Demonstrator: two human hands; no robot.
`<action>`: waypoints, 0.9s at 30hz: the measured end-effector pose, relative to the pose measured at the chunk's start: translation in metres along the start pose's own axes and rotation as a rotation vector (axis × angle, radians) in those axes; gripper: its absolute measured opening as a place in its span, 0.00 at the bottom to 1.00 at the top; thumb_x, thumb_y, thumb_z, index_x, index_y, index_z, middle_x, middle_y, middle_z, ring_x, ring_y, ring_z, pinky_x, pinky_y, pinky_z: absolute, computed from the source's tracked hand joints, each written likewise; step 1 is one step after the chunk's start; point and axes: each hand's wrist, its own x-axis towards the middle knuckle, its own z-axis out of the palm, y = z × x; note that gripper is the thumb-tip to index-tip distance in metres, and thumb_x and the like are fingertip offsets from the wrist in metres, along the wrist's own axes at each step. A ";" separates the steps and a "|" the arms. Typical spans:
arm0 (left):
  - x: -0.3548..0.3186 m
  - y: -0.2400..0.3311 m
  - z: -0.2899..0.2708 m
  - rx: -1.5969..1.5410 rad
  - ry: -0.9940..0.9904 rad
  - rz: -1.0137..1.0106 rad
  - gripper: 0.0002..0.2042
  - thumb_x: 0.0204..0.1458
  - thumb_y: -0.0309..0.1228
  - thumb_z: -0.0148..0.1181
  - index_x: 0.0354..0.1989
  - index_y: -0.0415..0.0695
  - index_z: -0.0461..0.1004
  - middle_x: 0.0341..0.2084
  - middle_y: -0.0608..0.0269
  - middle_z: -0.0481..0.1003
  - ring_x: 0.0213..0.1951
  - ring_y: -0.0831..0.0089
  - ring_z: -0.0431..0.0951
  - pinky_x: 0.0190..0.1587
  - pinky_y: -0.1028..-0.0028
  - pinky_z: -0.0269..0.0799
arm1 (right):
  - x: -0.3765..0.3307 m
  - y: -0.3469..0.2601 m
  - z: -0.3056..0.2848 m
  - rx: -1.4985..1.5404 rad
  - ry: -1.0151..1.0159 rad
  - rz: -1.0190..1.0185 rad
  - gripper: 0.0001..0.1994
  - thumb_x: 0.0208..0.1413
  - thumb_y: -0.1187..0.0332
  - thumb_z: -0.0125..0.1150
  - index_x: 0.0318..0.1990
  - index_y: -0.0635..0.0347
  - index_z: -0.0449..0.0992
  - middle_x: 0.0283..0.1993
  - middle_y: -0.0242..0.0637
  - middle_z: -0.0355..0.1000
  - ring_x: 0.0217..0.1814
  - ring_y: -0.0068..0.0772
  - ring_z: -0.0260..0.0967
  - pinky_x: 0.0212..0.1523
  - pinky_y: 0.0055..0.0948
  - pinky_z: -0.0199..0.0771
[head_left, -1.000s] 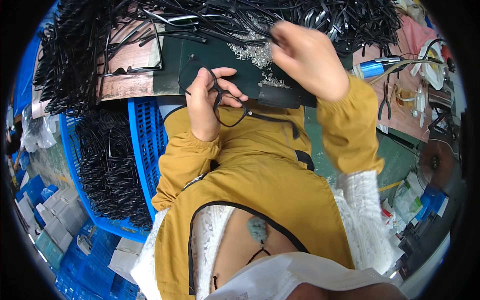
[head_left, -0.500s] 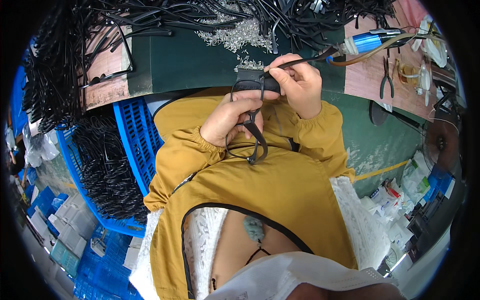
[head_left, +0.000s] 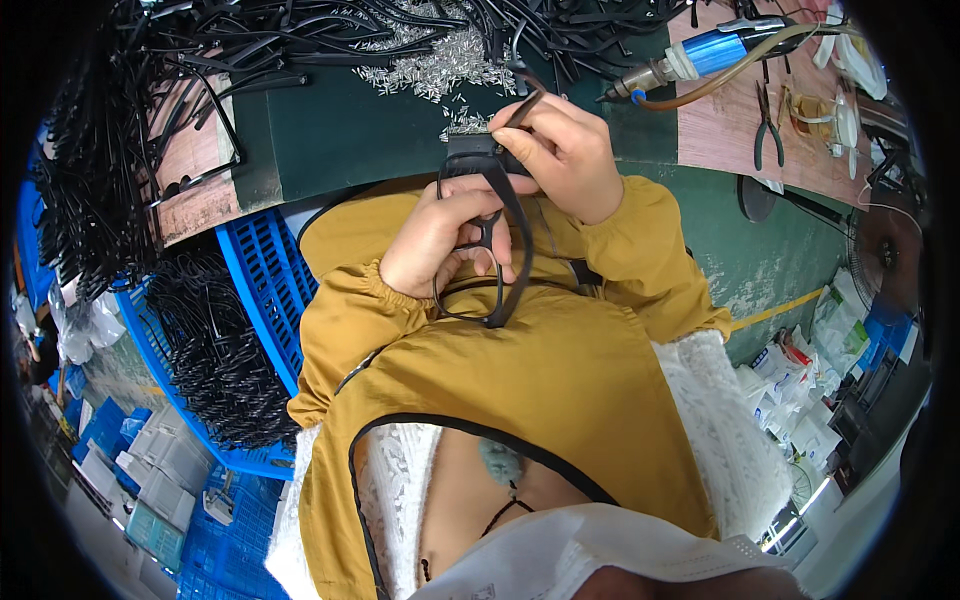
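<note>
Black eyeglass frames (head_left: 512,215) hang between my hands at the table's near edge. My left hand (head_left: 425,240) is closed round them, with its fingers across the lens openings. A black temple arm (head_left: 527,108) is pinched between the thumb and fingers of my right hand (head_left: 570,155), its free end pointing up and away. The temple's lower end is close to the upper corner of the frames; whether they touch cannot be made out. Just beyond the frames, a dark block (head_left: 470,145) at the table edge has small silvery screw-like pins (head_left: 468,122) on it.
A bigger heap of pins (head_left: 450,60) lies among black temples (head_left: 400,20) at the back. On the right are a blue powered screwdriver (head_left: 700,58) with a hose and some pliers (head_left: 768,125). A blue basket (head_left: 262,280) of black frames stands at lower left.
The temple in my right hand has swung from pointing right, toward the screwdriver, to pointing up and away. The frames have turned slightly in my left hand. The whole view has shifted a little.
</note>
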 end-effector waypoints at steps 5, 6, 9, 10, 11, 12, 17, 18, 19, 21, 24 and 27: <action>0.003 0.024 0.001 0.109 0.049 0.158 0.29 0.63 0.37 0.53 0.72 0.40 0.61 0.26 0.56 0.78 0.24 0.68 0.81 0.29 0.75 0.77 | -0.011 -0.013 -0.036 0.360 0.577 0.042 0.06 0.63 0.80 0.58 0.45 0.68 0.78 0.39 0.46 0.78 0.29 0.25 0.73 0.37 0.23 0.76; 0.007 0.029 0.002 0.125 0.058 0.263 0.33 0.64 0.38 0.56 0.75 0.40 0.55 0.32 0.56 0.78 0.25 0.69 0.81 0.30 0.75 0.78 | -0.007 -0.004 -0.053 0.267 0.776 -0.051 0.06 0.65 0.77 0.54 0.47 0.69 0.75 0.39 0.45 0.76 0.31 0.27 0.70 0.41 0.25 0.73; 0.019 0.034 0.003 0.183 -0.010 0.402 0.33 0.65 0.40 0.56 0.73 0.35 0.55 0.38 0.54 0.80 0.27 0.70 0.81 0.33 0.74 0.78 | 0.015 0.032 -0.081 0.349 1.114 0.104 0.09 0.70 0.70 0.49 0.49 0.66 0.71 0.35 0.40 0.72 0.33 0.26 0.65 0.39 0.28 0.68; 0.019 0.033 0.002 0.204 -0.026 0.342 0.32 0.65 0.41 0.57 0.71 0.34 0.56 0.39 0.54 0.80 0.27 0.70 0.81 0.33 0.74 0.78 | 0.024 0.048 -0.085 0.427 1.037 0.138 0.10 0.71 0.68 0.49 0.50 0.65 0.71 0.34 0.38 0.70 0.32 0.26 0.64 0.37 0.28 0.68; 0.019 0.031 0.000 0.222 -0.051 0.310 0.32 0.64 0.41 0.57 0.70 0.33 0.57 0.40 0.53 0.81 0.27 0.70 0.82 0.33 0.74 0.78 | 0.038 0.065 -0.084 0.518 1.054 0.190 0.12 0.70 0.64 0.52 0.51 0.63 0.71 0.32 0.36 0.69 0.30 0.25 0.64 0.33 0.26 0.67; 0.015 0.028 -0.003 0.228 -0.078 0.283 0.34 0.63 0.42 0.57 0.70 0.31 0.56 0.35 0.55 0.80 0.26 0.72 0.80 0.32 0.77 0.77 | 0.048 0.079 -0.084 0.598 0.974 0.092 0.14 0.70 0.61 0.54 0.51 0.62 0.70 0.30 0.34 0.67 0.28 0.25 0.63 0.30 0.25 0.66; -0.016 0.021 -0.030 -0.100 0.065 0.492 0.24 0.65 0.36 0.49 0.65 0.33 0.66 0.27 0.57 0.75 0.26 0.69 0.80 0.29 0.74 0.78 | 0.065 0.091 -0.072 1.462 0.604 0.010 0.23 0.66 0.51 0.58 0.58 0.59 0.67 0.32 0.29 0.59 0.30 0.24 0.57 0.28 0.24 0.64; -0.017 0.016 -0.032 -0.131 0.100 0.471 0.23 0.65 0.36 0.49 0.63 0.34 0.68 0.26 0.58 0.75 0.25 0.69 0.79 0.28 0.75 0.77 | 0.066 0.086 -0.071 1.542 0.318 0.026 0.21 0.65 0.50 0.58 0.55 0.55 0.68 0.30 0.28 0.56 0.28 0.23 0.54 0.26 0.24 0.61; -0.019 0.013 -0.034 -0.186 0.110 0.498 0.22 0.65 0.36 0.50 0.61 0.34 0.70 0.26 0.58 0.74 0.24 0.68 0.79 0.27 0.75 0.76 | 0.065 0.080 -0.063 1.591 0.295 0.013 0.21 0.65 0.48 0.59 0.52 0.55 0.68 0.29 0.27 0.58 0.25 0.22 0.53 0.22 0.24 0.58; -0.015 0.003 -0.032 -0.252 0.098 0.452 0.20 0.64 0.36 0.52 0.58 0.36 0.71 0.25 0.60 0.74 0.25 0.68 0.79 0.27 0.74 0.75 | 0.065 0.072 -0.052 1.449 0.225 0.001 0.21 0.66 0.47 0.58 0.50 0.55 0.68 0.26 0.26 0.57 0.21 0.21 0.52 0.19 0.22 0.55; -0.008 -0.014 -0.027 -0.284 0.061 0.300 0.18 0.64 0.36 0.54 0.57 0.38 0.72 0.26 0.61 0.76 0.27 0.69 0.79 0.34 0.73 0.76 | 0.063 0.067 -0.032 1.334 0.428 0.082 0.21 0.66 0.47 0.58 0.50 0.56 0.68 0.25 0.26 0.58 0.19 0.20 0.54 0.16 0.21 0.54; -0.003 -0.023 -0.022 -0.283 0.043 0.194 0.18 0.64 0.36 0.54 0.57 0.39 0.74 0.26 0.61 0.77 0.28 0.70 0.80 0.34 0.74 0.76 | 0.058 0.069 -0.018 1.287 0.514 0.064 0.21 0.66 0.48 0.59 0.51 0.56 0.68 0.26 0.28 0.61 0.19 0.22 0.56 0.16 0.22 0.57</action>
